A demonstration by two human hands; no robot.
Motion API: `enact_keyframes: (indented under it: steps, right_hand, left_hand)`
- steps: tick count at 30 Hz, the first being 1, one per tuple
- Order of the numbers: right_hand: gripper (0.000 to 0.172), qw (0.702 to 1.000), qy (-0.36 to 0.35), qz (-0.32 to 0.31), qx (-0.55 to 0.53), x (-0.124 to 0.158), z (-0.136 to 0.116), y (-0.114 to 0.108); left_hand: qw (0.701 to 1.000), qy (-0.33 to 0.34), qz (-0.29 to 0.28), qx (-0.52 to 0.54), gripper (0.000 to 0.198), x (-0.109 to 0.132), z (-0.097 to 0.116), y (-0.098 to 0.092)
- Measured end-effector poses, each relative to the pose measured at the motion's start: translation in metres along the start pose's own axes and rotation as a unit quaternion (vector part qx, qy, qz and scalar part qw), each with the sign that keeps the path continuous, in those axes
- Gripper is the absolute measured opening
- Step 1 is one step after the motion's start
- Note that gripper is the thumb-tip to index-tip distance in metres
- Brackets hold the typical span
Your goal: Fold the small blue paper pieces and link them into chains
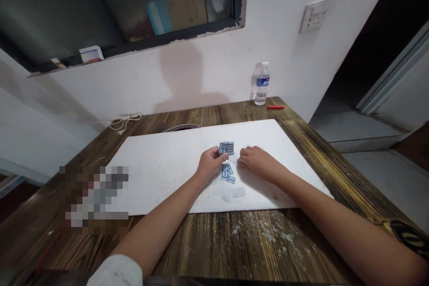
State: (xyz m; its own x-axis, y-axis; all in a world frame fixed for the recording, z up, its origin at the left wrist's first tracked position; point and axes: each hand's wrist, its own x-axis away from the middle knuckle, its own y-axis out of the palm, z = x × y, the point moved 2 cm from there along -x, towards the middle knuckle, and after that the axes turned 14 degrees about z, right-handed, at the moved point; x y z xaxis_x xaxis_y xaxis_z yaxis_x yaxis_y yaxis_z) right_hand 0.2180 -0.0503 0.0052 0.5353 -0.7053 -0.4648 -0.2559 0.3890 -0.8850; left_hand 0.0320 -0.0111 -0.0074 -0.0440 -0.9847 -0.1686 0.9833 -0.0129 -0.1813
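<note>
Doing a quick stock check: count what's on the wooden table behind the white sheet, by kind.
Clear plastic bottle with blue label: 1
Slim red stick: 1
White coiled cord: 1
Round rimmed object, partly hidden: 1
Total: 4

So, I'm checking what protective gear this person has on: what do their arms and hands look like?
The left hand and right hand are bare, with no gloves. The left arm has a white sleeve at the bottom of the view. Beside the right arm is a black item with yellow markings, cut off by the frame, so I cannot tell what it is.
</note>
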Motion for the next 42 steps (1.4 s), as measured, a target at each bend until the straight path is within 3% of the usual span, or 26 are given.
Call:
enact_keyframes:
  steps: [13, 21, 27, 35, 42]
  right_hand:
    - [0.016, 0.999, -0.032, 0.002, 0.031, 0.000, -0.005, -0.003]
    - [0.017, 0.999, -0.027, 0.040, -0.018, 0.001, -0.004, 0.000]
    - [0.028, 0.995, -0.012, 0.073, -0.071, 0.003, -0.003, 0.010]
    - [0.018, 0.999, -0.019, 0.028, -0.028, 0.000, -0.007, 0.004]
    - [0.022, 0.999, -0.030, 0.032, -0.024, -0.002, -0.009, 0.001]
  left_hand:
    - [1.000, -0.009, 0.007, 0.007, 0.025, 0.002, 0.006, 0.001]
    - [1.000, -0.002, -0.002, 0.008, 0.025, 0.000, 0.000, 0.000]
    - [1.000, -0.001, 0.002, 0.017, 0.026, 0.001, 0.002, 0.000]
    - [0.994, -0.037, 0.063, 0.083, 0.029, -0.002, 0.006, -0.002]
    - [0.994, -0.045, 0.063, 0.079, 0.029, -0.001, 0.009, -0.002]
